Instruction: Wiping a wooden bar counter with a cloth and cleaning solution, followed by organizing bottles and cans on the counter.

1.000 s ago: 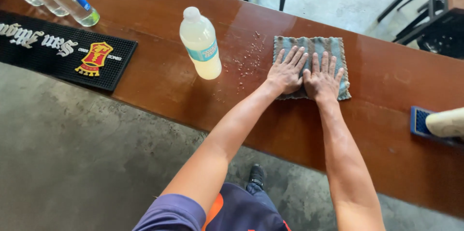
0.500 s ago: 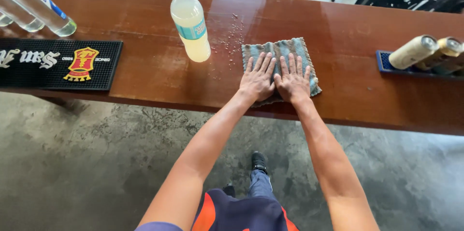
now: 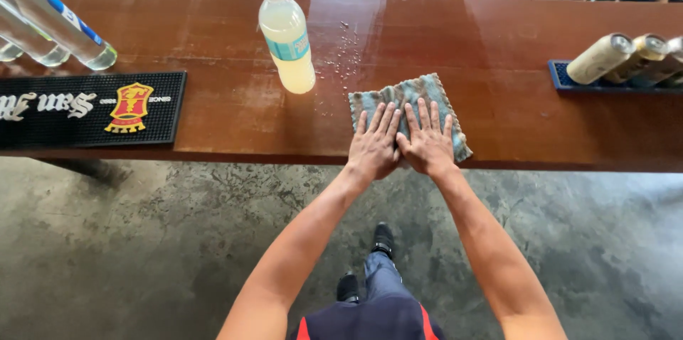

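The grey-blue cloth (image 3: 416, 98) lies flat on the wooden counter (image 3: 498, 34), close to its near edge and a little right of the middle, its lower right corner reaching almost to the edge. Your left hand (image 3: 375, 146) and your right hand (image 3: 427, 142) press down on it side by side, palms flat, thumbs touching or nearly so. The fingers of both hands are stretched out and slightly spread, pointing away from you; neither hand grips anything, they only bear down on the fabric. Most of the cloth shows beyond your fingertips and to the right of your right hand.

Just left of the cloth and farther back stands a plastic bottle (image 3: 288, 40) of pale yellowish liquid with a blue label, upright, apart from the cloth. Between bottle and cloth the wood carries scattered water droplets (image 3: 345, 48). At the left end a black rubber bar mat (image 3: 85, 109) sits along the near edge, with clear bottles (image 3: 57, 20) behind it. At the far right, gold-coloured cans (image 3: 626, 55) stand on a blue mat (image 3: 562, 77). Below the counter you see the concrete floor (image 3: 142, 255) and your dark shoes (image 3: 383, 240)
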